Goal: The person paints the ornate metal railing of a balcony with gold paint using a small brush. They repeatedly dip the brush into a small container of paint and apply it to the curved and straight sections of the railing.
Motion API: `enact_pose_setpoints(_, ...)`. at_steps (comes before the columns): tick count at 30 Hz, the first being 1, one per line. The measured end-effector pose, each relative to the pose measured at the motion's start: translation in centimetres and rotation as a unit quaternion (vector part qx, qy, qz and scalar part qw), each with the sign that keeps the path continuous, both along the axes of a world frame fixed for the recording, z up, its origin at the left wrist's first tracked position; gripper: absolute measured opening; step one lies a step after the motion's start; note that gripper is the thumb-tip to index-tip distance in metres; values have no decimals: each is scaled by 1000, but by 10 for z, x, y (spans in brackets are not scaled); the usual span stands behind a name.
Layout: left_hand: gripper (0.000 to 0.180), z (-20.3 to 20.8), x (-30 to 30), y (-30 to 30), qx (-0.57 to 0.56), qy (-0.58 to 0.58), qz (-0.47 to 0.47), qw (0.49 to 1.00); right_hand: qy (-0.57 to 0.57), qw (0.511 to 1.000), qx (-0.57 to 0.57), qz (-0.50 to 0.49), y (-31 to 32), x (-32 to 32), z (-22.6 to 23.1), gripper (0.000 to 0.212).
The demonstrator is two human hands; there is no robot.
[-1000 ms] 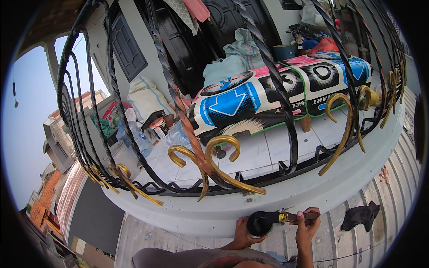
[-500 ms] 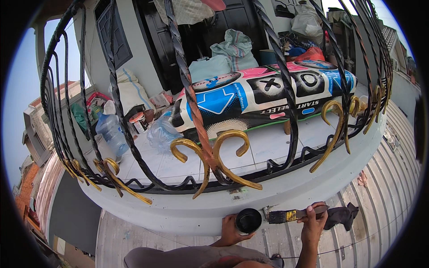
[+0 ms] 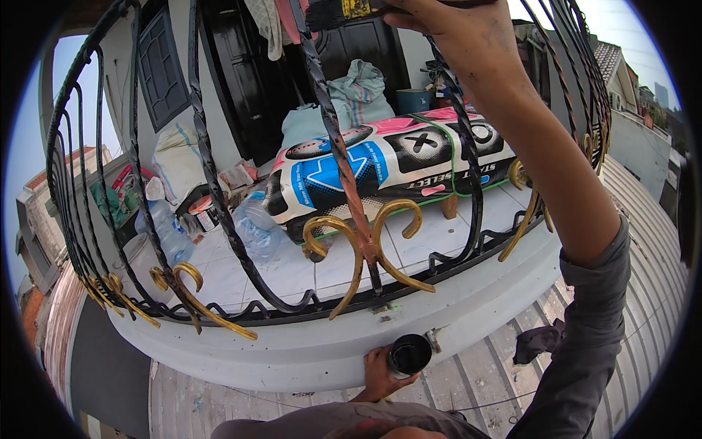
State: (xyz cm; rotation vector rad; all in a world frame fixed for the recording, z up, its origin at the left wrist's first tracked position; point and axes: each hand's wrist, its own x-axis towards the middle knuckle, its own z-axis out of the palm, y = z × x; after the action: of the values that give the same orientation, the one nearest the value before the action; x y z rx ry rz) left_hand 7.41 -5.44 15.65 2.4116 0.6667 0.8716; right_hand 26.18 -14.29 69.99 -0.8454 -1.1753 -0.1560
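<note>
At the bottom, my left hand (image 3: 380,374) is wrapped round a small open can of black paint (image 3: 409,356), held upright close to the balcony's white ledge. Raised to the top edge, my right hand (image 3: 447,20) grips the handle of a paintbrush (image 3: 357,9) with dark bristles. The bristles are beside the upper part of a twisted railing bar (image 3: 345,172); I cannot tell whether they touch it. This bar is reddish-brown lower down and black above. Gold-coloured scrolls (image 3: 398,216) curl out on both sides of its foot.
More black bars (image 3: 212,175) stand along the curved railing. Behind it are a long bundle wrapped in a printed mat (image 3: 409,157), sacks (image 3: 358,95), clear plastic jugs (image 3: 164,230) and a paint tin (image 3: 205,212). A dark cloth (image 3: 537,342) lies on the corrugated roof below.
My right hand has swung the brush from beside the can up to the top of the railing bar. The left hand still holds the can. The view has shifted a little.
</note>
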Motion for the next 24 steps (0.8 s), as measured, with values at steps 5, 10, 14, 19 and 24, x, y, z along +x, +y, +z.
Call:
enact_pose_setpoints(5, 99, -4, 0, 1, -2, 16, -1, 1000, -82, 996, -44, 17, -6, 2, -12, 23)
enact_pose_setpoints(10, 96, 2, 2, 0, 13, 15, 1, 1000, -92, 989, -101, -59, -9, -7, 4, 22)
enact_pose_setpoints(14, 95, 1, 2, 0, 0, 30, 2, 1000, -202, 962, -109, -147, -36, -18, -11, 25)
enact_pose_setpoints(19, 97, -4, 2, 0, 15, 18, 15, 1000, -189, 967, -171, 12, -42, -9, -11, 23)
enact_pose_setpoints(24, 86, -5, 3, -2, 0, 5, 26, 1000, -245, 961, -107, -74, -38, 0, -38, 22)
